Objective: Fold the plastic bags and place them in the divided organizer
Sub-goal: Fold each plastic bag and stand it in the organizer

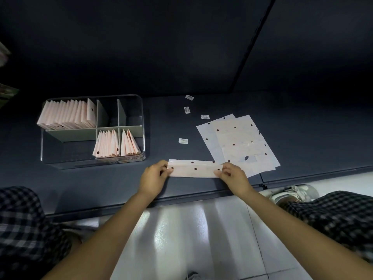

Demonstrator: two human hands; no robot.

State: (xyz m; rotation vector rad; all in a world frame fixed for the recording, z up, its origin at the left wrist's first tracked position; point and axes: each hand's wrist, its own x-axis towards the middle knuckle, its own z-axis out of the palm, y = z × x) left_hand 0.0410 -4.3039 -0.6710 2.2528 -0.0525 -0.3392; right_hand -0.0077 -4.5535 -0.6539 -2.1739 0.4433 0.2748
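Note:
A pale pink plastic bag with dark dots [194, 169] lies folded into a long strip near the front edge of the dark surface. My left hand [154, 176] pinches its left end and my right hand [232, 176] pinches its right end. To the right, a stack of flat unfolded bags [238, 142] lies spread out. At the left stands a clear divided organizer [143, 126]. Its back left compartment is packed with folded bags [66, 116], and two front compartments hold more folded bags [116, 143].
Several small white labels [187, 110] lie scattered on the dark surface [161, 126] between organizer and stack. The surface's front edge runs just below my hands. Checked trouser legs [24, 229] flank a white tiled floor [191, 239], and a pale shoe [292, 194] is at the right.

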